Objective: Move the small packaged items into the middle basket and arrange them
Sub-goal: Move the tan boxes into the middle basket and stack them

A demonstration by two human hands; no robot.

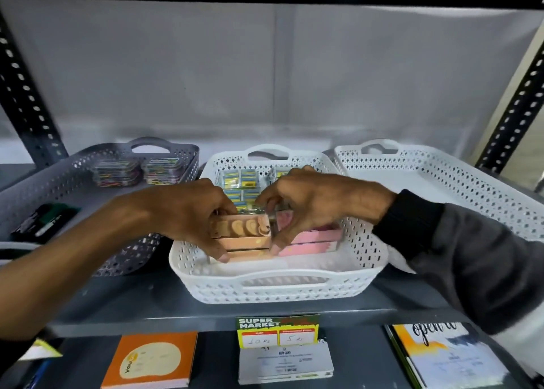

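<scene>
Inside the white middle basket, both hands pinch clear packs: left hand on the orange pack, right hand on the pink pack just beside it, blue-yellow packets behind

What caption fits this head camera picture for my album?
Both hands, left hand and right hand, set clear packs into the middle white basket on a shelf.

Grey basket left, holding clear cases of colourful clips and dark packet. Empty white basket right. Below shelf edge: supermarket price tag (handwritten prices), orange notebook.
</scene>
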